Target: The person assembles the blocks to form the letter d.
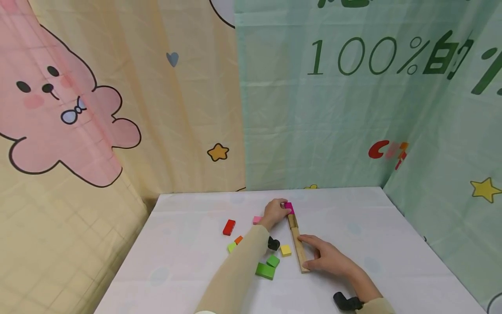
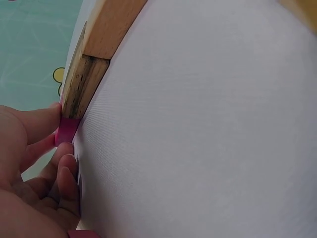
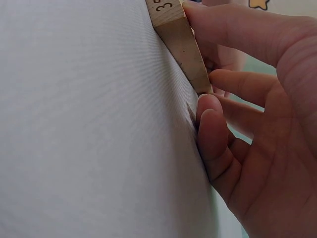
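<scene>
In the head view my left hand pinches a magenta block between thumb and fingers at the far end of a line of blocks. A short, darker wooden block sits against it, followed by a long pale wooden block. My right hand lies along the long block's right side, thumb by the near end and index finger farther up. The right wrist view shows dark figures on that block's end. Close up in the left wrist view, the magenta block meets the dark-streaked wood.
Left of the line lie a yellow block, two green blocks, a red block, a pink block, and small orange and lime blocks. Printed curtains stand behind the white table.
</scene>
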Tool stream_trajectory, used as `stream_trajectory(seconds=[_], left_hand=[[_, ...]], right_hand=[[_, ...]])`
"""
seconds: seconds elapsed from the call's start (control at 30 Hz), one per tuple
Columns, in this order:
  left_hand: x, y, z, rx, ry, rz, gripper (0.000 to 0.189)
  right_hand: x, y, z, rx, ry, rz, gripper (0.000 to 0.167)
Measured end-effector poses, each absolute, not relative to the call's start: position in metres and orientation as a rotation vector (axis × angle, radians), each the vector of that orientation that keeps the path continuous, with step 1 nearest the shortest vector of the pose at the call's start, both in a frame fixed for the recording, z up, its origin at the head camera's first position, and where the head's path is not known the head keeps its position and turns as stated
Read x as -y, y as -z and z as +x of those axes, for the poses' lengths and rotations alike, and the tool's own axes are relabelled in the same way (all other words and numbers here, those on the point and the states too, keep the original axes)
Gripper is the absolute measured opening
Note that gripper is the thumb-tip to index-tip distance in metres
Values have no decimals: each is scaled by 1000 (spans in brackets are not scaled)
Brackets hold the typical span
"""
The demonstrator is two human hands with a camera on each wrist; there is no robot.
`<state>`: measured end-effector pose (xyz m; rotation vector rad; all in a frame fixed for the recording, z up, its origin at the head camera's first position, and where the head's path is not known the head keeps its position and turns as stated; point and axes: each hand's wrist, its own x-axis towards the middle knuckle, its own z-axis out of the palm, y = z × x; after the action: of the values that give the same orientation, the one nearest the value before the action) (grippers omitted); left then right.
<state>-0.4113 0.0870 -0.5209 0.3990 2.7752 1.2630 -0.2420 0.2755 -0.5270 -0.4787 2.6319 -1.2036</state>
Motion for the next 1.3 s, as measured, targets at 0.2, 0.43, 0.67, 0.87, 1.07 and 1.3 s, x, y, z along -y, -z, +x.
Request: stream_trajectory(seconds=[0.2, 0.43, 0.67, 0.87, 1.07, 1.3], left_hand=[[-83, 519, -408, -2767, -1246, 432, 42], [-79, 516, -406, -2754, -1243, 500, 46], [-80, 517, -406, -2757, -1178, 531, 44], [-81, 516, -405, -2749, -1170, 536, 43], [-80, 514, -403, -2738, -1144, 570, 43], [-74, 510, -403, -2700, -1183, 586, 46]], right_hand=[[-274, 527, -242, -2635, 1195, -485, 82], [-273, 526, -242, -2636, 1188, -484, 82], [-273, 524, -242, -2634, 1176, -513, 83], [-273, 523, -241, -2657, 1138, -566, 83], [-275, 523, -240, -2645, 1146, -582, 85], [-274, 526, -240, -2635, 1144, -557, 85]])
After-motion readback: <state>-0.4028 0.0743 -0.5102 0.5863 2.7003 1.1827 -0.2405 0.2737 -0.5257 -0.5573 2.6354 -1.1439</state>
